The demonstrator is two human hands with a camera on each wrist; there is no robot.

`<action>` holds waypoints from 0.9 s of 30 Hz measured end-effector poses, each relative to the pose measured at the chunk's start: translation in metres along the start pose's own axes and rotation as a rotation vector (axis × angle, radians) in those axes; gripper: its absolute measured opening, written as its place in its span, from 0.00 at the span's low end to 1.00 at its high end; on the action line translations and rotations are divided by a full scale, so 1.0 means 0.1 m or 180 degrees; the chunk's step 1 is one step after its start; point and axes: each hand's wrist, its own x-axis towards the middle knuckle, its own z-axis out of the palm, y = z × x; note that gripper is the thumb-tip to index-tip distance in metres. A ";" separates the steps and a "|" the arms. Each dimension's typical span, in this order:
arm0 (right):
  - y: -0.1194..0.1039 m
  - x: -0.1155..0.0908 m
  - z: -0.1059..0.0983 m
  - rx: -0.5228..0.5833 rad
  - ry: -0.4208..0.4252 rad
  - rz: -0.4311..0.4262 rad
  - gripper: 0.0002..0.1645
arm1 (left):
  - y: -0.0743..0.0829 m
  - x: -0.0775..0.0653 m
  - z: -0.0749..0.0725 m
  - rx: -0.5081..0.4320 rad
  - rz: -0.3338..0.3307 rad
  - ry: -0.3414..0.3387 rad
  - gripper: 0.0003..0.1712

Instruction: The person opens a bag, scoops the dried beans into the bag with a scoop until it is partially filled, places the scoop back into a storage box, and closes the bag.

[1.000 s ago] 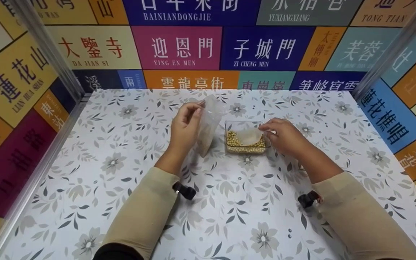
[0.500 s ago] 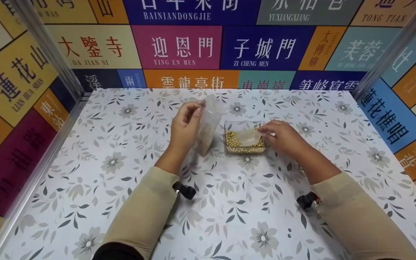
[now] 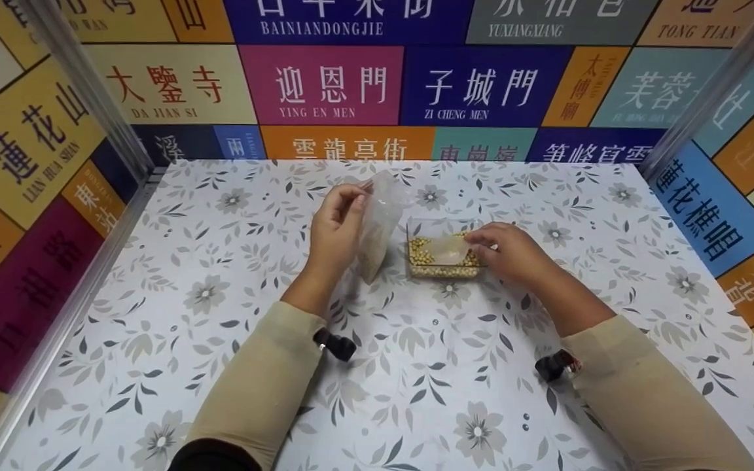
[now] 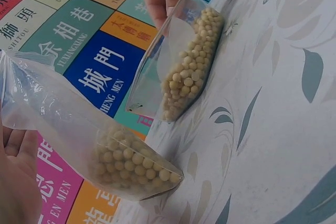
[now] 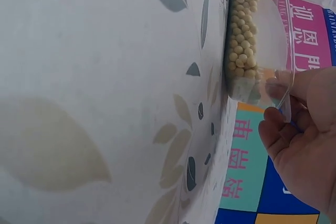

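My left hand (image 3: 338, 219) holds a clear plastic bag (image 3: 380, 222) by its upper side. In the left wrist view soybeans (image 4: 131, 163) fill the bag's bottom corner, which is at the tabletop. Just right of the bag stands a clear rectangular container (image 3: 446, 269), partly filled with soybeans (image 5: 242, 35). My right hand (image 3: 511, 252) is at the container's right side, its thumb and fingers pinching a thin, translucent white scoop-like piece (image 3: 449, 250). That piece is tilted inside the container, its lower edge among the soybeans. The fingertips overlap the container's wall in the right wrist view.
A white tablecloth (image 3: 390, 392) with grey leaves and flowers covers the table. Behind it rises a wall of coloured sign panels (image 3: 324, 85), with metal posts (image 3: 99, 98) at the corners. Small black cameras (image 3: 336, 345) sit on both wrists.
My right hand has shifted slightly left and toward me, taking the white scoop-like piece deeper into the container's left part. The left hand and the bag have stayed still.
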 end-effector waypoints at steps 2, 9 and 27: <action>0.01 -0.01 0.01 0.0080 0.0037 0.0036 0.19 | 0.01 0.00 0.00 0.0003 -0.0001 -0.0003 0.08; 0.04 -0.07 0.04 0.0286 0.0159 0.0021 0.19 | 0.00 0.00 0.00 -0.0039 -0.0017 0.0010 0.07; 0.11 -0.27 -0.02 0.0785 0.0474 0.0407 0.21 | -0.03 0.00 -0.01 -0.0101 0.0028 -0.0048 0.08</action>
